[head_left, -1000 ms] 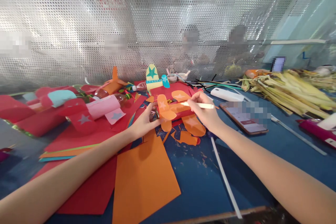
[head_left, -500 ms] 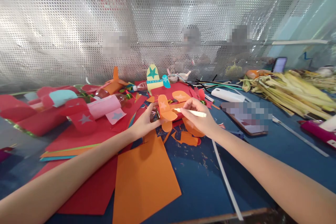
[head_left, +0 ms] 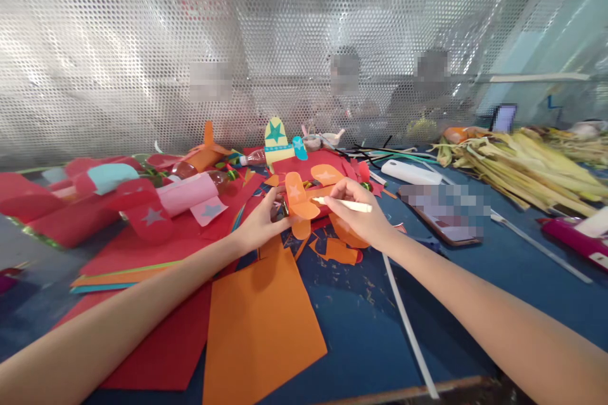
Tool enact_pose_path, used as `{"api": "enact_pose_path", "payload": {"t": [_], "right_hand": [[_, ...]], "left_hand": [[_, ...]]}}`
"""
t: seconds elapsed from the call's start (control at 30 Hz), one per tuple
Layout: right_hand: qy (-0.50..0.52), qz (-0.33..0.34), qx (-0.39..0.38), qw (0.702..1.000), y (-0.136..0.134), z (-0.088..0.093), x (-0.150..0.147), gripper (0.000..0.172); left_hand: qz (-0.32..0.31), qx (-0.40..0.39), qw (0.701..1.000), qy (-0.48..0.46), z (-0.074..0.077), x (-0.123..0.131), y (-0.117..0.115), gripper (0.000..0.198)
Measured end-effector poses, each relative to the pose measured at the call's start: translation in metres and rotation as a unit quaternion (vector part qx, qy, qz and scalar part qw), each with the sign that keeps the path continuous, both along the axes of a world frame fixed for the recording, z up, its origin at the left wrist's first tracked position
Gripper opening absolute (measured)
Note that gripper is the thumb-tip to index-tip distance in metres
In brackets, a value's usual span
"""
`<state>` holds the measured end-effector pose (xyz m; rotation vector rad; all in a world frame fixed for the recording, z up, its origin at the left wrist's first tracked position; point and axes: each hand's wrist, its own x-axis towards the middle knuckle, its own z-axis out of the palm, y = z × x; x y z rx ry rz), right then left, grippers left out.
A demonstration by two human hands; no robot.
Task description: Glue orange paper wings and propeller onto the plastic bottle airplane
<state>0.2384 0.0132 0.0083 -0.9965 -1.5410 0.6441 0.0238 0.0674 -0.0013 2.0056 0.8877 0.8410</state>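
Observation:
My left hand grips the left side of an orange paper toy plane, its thumb along the near edge. Pale stars mark the plane's rounded wings and tail, and its body seems to be wrapped round a bottle, though much of that is hidden. In my right hand is a white marker pen, pinched between thumb and fingers. The pen's tip points left and meets or nearly meets the plane's orange paper. Orange paper offcuts lie just below the plane.
An orange sheet overlaps red sheets at the front left. Other paper planes, one pink and one yellow, stand behind. To the right lie a phone, a white strip and dried husks. Perforated sheeting hangs behind.
Almost nothing differs. The marker and my right hand have shifted very slightly left, and the whole view has moved a little.

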Motion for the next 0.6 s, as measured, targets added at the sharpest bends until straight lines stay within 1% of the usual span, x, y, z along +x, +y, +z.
{"api": "enact_pose_path", "payload": {"t": [0.4, 0.6], "right_hand": [[0.002, 0.003, -0.002, 1.000, 0.0000, 0.0007, -0.0011, 0.019], [-0.005, 0.009, 0.004, 1.000, -0.0003, 0.0004, -0.0005, 0.020]], "left_hand": [[0.000, 0.010, 1.000, 0.006, -0.0008, -0.0008, 0.0001, 0.062], [0.002, 0.017, 1.000, -0.010, -0.0031, -0.0003, 0.0018, 0.061]]}}
